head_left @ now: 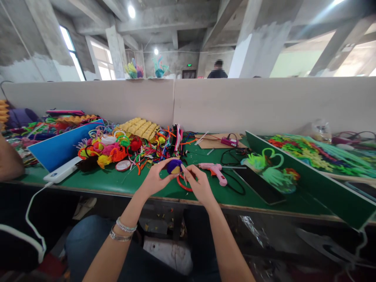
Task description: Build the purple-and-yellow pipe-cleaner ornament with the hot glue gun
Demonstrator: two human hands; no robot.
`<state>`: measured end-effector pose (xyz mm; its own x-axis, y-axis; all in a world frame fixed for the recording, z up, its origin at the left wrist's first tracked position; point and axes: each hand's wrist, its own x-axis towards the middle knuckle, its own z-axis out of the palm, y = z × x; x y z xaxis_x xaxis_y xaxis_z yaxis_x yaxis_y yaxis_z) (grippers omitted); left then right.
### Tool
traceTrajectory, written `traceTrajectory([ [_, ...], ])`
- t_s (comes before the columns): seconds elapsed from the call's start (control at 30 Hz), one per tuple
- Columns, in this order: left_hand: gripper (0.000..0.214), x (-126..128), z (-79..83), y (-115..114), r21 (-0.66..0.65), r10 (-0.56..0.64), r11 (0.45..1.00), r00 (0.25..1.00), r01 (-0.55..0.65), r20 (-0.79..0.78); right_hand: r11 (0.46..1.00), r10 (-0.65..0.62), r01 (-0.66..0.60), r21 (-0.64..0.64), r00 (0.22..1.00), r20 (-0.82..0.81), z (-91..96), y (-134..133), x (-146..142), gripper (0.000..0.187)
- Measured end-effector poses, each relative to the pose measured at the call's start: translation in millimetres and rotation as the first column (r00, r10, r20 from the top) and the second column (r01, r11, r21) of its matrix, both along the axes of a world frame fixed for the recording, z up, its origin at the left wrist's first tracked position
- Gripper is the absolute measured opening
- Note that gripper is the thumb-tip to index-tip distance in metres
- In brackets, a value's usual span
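Between my two hands, just above the front of the green table, is a small round purple piece (174, 166) with a yellowish patch on its underside. My left hand (157, 178) grips it from the left, thumb below and fingers above. On its right side, the fingertips of my right hand (199, 182) are pinched together against the piece; whether they hold some smaller part I cannot make out. Partly behind my right hand lies a red ring-shaped thing (182, 185). A pink hot glue gun (216, 172) rests just right of my right hand.
Colourful pipe-cleaner pieces (113, 150) are heaped at left beside a white power strip (63, 171) and blue board (67, 145). A black phone (260, 184) and green pipe-cleaner figures (273, 168) lie right, before a green divider (311, 180). Another person's arm (10, 160) shows at far left.
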<state>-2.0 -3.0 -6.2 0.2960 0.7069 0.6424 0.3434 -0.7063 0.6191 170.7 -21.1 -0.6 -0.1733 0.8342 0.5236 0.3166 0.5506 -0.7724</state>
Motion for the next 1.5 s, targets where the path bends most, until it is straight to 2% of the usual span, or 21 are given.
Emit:
traceTrajectory([
  [0.17, 0.045, -0.6, -1.6, 0.0, 0.042, 0.018, 0.999, 0.998, -0.016, -0.054, 0.997, 0.066, -0.066, -0.032, 0.998, 0.000, 2.6, -2.9, -2.6, 0.030],
  [0.53, 0.045, -0.6, -1.7, -1.1, 0.034, 0.015, 0.999, 0.999, -0.013, -0.045, 0.992, 0.106, -0.110, -0.061, 0.992, -0.063, 1.3, -0.7, -3.0, 0.032],
  [1.03, 0.045, -0.4, 0.1, -1.9, -0.007, 0.015, 1.000, 0.999, -0.015, -0.042, 0.992, 0.124, -0.126, -0.027, 0.990, -0.068, 1.7, 0.8, -2.8, 0.032],
  [1.5, 0.044, -0.2, 0.2, -2.1, 0.009, 0.012, 1.000, 1.000, -0.012, -0.029, 0.992, 0.122, -0.124, -0.023, 0.991, -0.062, 0.5, 1.0, -1.4, 0.031],
])
